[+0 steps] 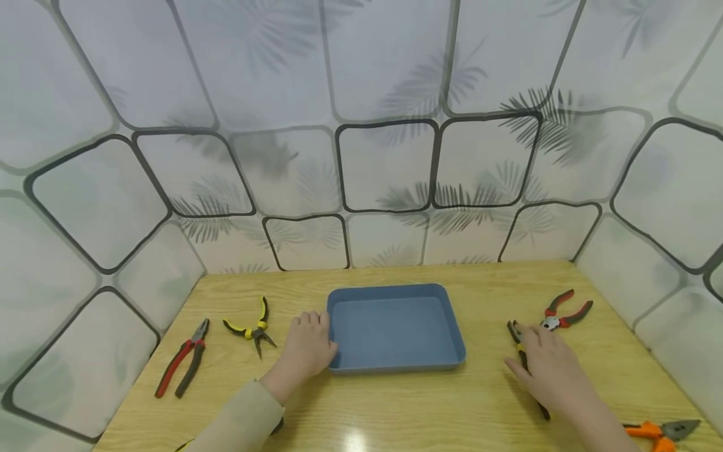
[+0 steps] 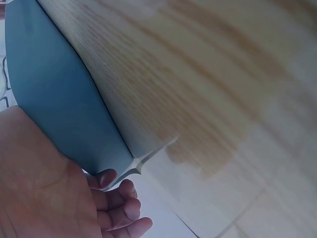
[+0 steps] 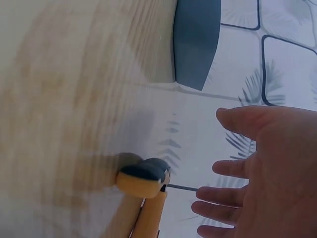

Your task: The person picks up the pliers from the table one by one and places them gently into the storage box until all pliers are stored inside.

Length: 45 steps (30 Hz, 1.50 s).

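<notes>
A shallow blue tray (image 1: 395, 369) lies mid-table. My left hand (image 1: 309, 344) grips its left wall, thumb over the rim and fingers along the outside; in the left wrist view the loosely bent fingers (image 2: 116, 201) reach the tray's corner. My right hand (image 1: 548, 367) is over black-and-yellow pliers (image 1: 522, 358), covering part of them, with its fingers extended. In the right wrist view that hand (image 3: 267, 173) has its fingers apart, beside a yellow-orange and black handle (image 3: 138, 186). Just beyond its fingertips lie red-and-black pliers (image 1: 556, 320).
Red-and-black pliers (image 1: 189, 358) and yellow-and-black needle-nose pliers (image 1: 257, 329) lie at left on the wooden table (image 1: 395, 408). Orange-handled pliers (image 1: 663, 432) sit at the near right. A dark tool end (image 1: 278, 427) shows beside the left sleeve. Patterned walls (image 1: 384, 169) enclose the back and sides.
</notes>
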{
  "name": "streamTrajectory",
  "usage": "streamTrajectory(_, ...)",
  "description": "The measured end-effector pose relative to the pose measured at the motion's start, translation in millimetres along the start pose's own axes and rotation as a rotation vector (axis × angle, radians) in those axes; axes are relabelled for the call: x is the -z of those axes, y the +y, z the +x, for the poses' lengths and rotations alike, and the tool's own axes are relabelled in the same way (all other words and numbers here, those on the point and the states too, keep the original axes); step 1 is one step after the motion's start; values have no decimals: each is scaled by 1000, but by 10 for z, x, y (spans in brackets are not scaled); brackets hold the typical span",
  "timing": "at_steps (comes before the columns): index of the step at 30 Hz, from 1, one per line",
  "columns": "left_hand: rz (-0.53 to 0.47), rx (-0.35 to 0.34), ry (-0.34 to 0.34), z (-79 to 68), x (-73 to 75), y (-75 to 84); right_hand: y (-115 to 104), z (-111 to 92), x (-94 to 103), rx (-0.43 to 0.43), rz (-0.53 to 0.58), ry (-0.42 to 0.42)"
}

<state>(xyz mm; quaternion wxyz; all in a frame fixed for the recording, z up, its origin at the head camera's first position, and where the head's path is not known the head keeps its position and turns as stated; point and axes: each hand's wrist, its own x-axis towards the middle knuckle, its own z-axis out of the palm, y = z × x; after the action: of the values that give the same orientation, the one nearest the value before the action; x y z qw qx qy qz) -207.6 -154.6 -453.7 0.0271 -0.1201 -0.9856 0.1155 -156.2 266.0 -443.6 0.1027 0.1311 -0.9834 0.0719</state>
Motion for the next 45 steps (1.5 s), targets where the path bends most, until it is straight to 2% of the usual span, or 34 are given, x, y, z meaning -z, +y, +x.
streamTrajectory(5, 11, -7, -10, -9, -19, 8, 59, -90, -31, -57, 2, -47)
streamTrajectory(17, 5, 8, -20, 24, -19, -3, 216, -210, -114, -94, -44, -69)
streamTrajectory(25, -1, 4, -20, 12, -2, 1, 267, -222, -131, -163, -19, -161)
streamTrajectory(31, -6, 1, -25, 1, 19, 1, 293, -238, -137, -164, -31, -225)
streamTrajectory(40, 0, 1, -25, 3, 20, -6, 308, -277, -176, -144, -55, -202)
streamTrajectory(45, -9, -5, -26, -10, 19, -10, 306, -263, -168, -167, -36, -241)
